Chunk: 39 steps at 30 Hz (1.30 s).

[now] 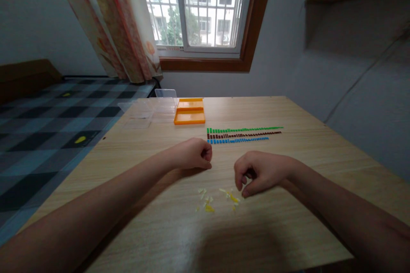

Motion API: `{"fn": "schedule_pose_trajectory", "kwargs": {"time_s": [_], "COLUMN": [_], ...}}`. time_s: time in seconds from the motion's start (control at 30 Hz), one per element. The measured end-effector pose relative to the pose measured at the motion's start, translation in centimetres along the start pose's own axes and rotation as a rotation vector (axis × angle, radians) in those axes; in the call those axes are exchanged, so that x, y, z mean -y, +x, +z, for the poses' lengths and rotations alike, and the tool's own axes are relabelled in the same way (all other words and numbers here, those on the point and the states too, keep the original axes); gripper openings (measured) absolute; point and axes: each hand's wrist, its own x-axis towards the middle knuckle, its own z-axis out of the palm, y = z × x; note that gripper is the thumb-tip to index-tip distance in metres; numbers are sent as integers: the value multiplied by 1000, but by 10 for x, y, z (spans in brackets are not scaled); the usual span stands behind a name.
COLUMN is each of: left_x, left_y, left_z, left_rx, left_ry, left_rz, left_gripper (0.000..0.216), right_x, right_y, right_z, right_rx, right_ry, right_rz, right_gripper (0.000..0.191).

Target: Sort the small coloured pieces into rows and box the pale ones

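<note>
My left hand (195, 153) rests just below the left end of a row of small blue pieces (224, 141). Its fingers are curled and the thumb lies near them; whatever they hold, if anything, is too small to see. My right hand (261, 172) hovers at the right edge of some scattered pale and yellow pieces (234, 198). Its thumb and forefinger are bent toward each other in a pinch, and no held thing can be made out. A second loose group of yellow pieces (209, 208) lies left of it. Brown pieces (233, 135) and green pieces (230, 130) form two more rows beyond the blue one.
An orange two-compartment tray (189, 122) lies at the back of the wooden table (153, 222). Beside it are clear plastic boxes (137, 121), one with a raised lid. Left of the table is a bed with a checked cover (64, 128); behind is a window.
</note>
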Motion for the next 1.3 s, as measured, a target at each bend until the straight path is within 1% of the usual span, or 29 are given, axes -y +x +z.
{"fn": "schedule_pose_trajectory", "kwargs": {"time_s": [0.17,0.23,0.33,0.43,0.57,0.7,0.97,1.07,1.2,1.3], "left_x": [7,10,18,26,35,36,26,29,37,44], "left_y": [3,3,4,5,7,8,7,9,16,20], "left_z": [0,-1,-5,-8,-8,-7,-4,-3,2,7], "left_rx": [24,37,87,142,163,143,-27,-130,-326,-408], "left_ry": [-88,-126,-205,-305,-381,-363,-189,-139,-91,-85], "left_rz": [12,21,31,32,42,56,67,49,31,61], "left_gripper": [19,20,22,24,27,31,24,22,19,18], "right_x": [7,10,11,10,7,7,10,8,4,0], "right_y": [-1,1,6,11,14,14,15,16,18,19], "right_z": [2,5,12,20,25,26,27,28,27,26], "right_rx": [-30,-74,-196,-273,-272,-266,-295,-331,-424,-528], "right_ry": [-66,-78,-96,-122,-160,-215,-244,-248,-280,-282], "right_rz": [47,50,-76,-207,-264,-285,-294,-295,-291,-280], "right_gripper": [36,31,18,19,23,23,25,25,24,21]}}
